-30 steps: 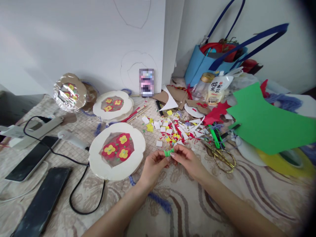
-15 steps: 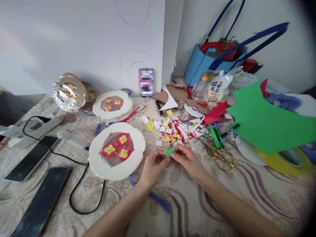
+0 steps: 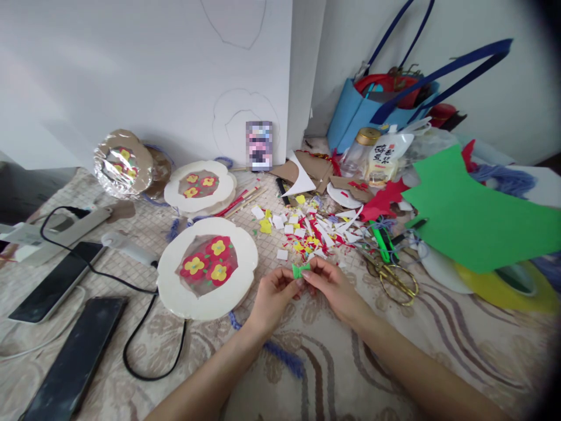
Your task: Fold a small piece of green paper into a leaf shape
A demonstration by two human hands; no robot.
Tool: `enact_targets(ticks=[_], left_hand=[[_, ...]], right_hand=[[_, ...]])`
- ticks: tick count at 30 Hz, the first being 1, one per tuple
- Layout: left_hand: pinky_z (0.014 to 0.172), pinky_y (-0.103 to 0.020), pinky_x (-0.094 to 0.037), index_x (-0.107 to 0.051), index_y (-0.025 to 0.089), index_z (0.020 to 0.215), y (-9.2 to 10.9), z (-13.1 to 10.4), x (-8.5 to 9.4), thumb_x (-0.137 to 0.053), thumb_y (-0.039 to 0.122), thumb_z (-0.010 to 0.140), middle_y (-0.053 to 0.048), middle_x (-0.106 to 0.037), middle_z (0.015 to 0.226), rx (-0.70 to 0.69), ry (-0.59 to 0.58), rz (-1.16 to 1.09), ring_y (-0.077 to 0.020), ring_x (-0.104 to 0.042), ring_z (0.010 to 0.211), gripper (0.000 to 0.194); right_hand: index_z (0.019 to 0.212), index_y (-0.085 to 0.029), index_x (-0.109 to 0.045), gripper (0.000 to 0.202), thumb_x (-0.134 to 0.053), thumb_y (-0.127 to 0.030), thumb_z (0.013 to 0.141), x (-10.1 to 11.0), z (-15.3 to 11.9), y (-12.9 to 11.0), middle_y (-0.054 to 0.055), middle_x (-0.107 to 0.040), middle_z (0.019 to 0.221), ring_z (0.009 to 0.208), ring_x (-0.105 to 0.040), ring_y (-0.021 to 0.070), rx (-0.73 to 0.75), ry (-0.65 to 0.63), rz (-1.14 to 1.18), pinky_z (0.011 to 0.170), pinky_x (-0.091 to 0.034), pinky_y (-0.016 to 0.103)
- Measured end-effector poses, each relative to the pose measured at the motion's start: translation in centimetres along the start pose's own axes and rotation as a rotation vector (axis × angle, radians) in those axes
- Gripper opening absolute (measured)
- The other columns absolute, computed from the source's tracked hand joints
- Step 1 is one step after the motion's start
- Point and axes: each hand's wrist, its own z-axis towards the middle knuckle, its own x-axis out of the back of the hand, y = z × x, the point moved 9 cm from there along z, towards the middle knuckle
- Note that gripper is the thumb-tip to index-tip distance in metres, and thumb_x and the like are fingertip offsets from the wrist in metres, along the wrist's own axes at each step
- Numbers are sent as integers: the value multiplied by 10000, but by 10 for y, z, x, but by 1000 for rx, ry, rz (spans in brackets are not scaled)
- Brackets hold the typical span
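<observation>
A small piece of green paper [image 3: 300,271] is pinched between my two hands above the patterned tablecloth. My left hand [image 3: 276,292] grips its left side with thumb and fingertips. From the other side, my right hand [image 3: 328,285] holds it, thumb on top. To the left lies a white scalloped disc [image 3: 169,275] with red and yellow paper flowers [image 3: 218,272] at its centre. Just beyond my fingers is a heap of white, red and yellow paper scraps [image 3: 307,231]. Gold-handled scissors [image 3: 397,283] rest to the right of my right hand.
A large green sheet [image 3: 477,216], yellow tape roll [image 3: 504,286] and green cutter [image 3: 384,241] lie right. Behind stand a blue bag [image 3: 344,117], jar [image 3: 362,149] and glue pouch [image 3: 388,155]. Phones [image 3: 56,280] and a glue gun [image 3: 127,248] with black cord are left.
</observation>
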Motion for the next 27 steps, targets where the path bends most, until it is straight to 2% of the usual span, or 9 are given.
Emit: enact_targets(ticks=[8, 14, 18, 22, 27], left_hand=[[599, -207, -419, -606, 129, 769, 4, -1, 0, -723, 290, 679, 16, -604, 669, -26, 15, -45, -79, -522, 593, 218], [597, -214, -425, -600, 132, 740, 0, 1, 4, -727, 299, 672, 18, -591, 655, -8, 30, -67, -79, -514, 574, 220], [583, -208, -418, -603, 138, 734, 2, 1, 4, -738, 297, 658, 28, -584, 644, -23, 29, -62, -76, -509, 564, 223], [571, -205, -410, -603, 135, 727, 2, 0, 3, -745, 297, 650, 29, -579, 603, -12, 31, -69, -77, -506, 547, 228], [605, -230, -433, -587, 135, 730, -2, 0, 0, -719, 342, 676, -9, -627, 659, 44, 5, -153, -98, -542, 587, 251]], right_hand=[[709, -194, -513, 170, -603, -303, 805, 0, 0, -2, -48, -450, 609, 544, -426, 96, 1, 11, -14, 514, -338, 224], [749, -203, -535, 233, -494, -392, 880, 3, 0, -5, -34, -478, 590, 527, -450, 109, 45, 17, 15, 506, -349, 236], [850, -210, -559, 151, -569, -360, 839, 2, 1, -9, -29, -510, 669, 566, -468, 108, 48, -9, 3, 531, -371, 234], [820, -206, -543, 151, -612, -339, 806, 2, 0, -13, -33, -491, 664, 588, -454, 110, 55, -16, -54, 551, -375, 232], [839, -210, -527, 190, -598, -384, 809, 5, 0, -15, -25, -498, 682, 604, -465, 123, 47, -28, -116, 571, -391, 247]])
